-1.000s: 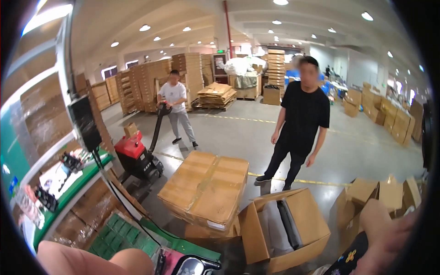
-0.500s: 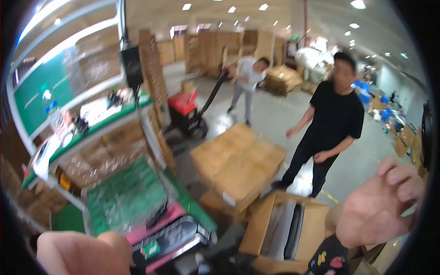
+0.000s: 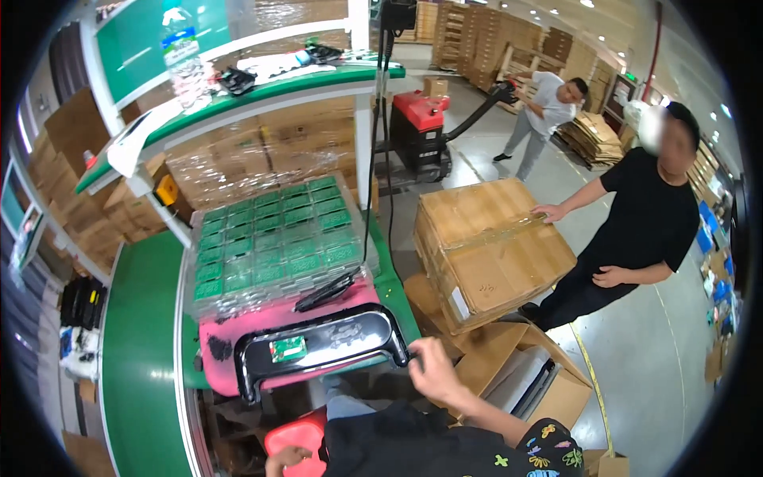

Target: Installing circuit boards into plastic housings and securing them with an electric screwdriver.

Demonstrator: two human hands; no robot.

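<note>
A glossy black plastic panel (image 3: 334, 335) with bent-down ends lies on a pink mat (image 3: 218, 374). A small green circuit board (image 3: 288, 350) rests on it. My right hand (image 3: 435, 374) is at the panel's right end, its bent fingers closed at the corner. Low in the picture, beside a red stool (image 3: 296, 436), my left hand (image 3: 288, 459) hangs with loosely extended fingers and nothing visible in it. Behind the panel stand stacked clear trays (image 3: 274, 246) holding several green boards. A slim black part (image 3: 326, 292) leans at their front edge.
A taped carton (image 3: 497, 246) stands right of the bench, with a co-worker's hand (image 3: 548, 213) on it. Nearer is an open carton (image 3: 509, 370) holding dark and grey panels. Another person (image 3: 548, 103) handles a red pallet truck (image 3: 417, 111). A green shelf (image 3: 270, 91) spans above the trays.
Both my hands have dropped from close before the camera, the right one to the panel. The view has swung left and down. The co-worker in black now touches the taped carton.
</note>
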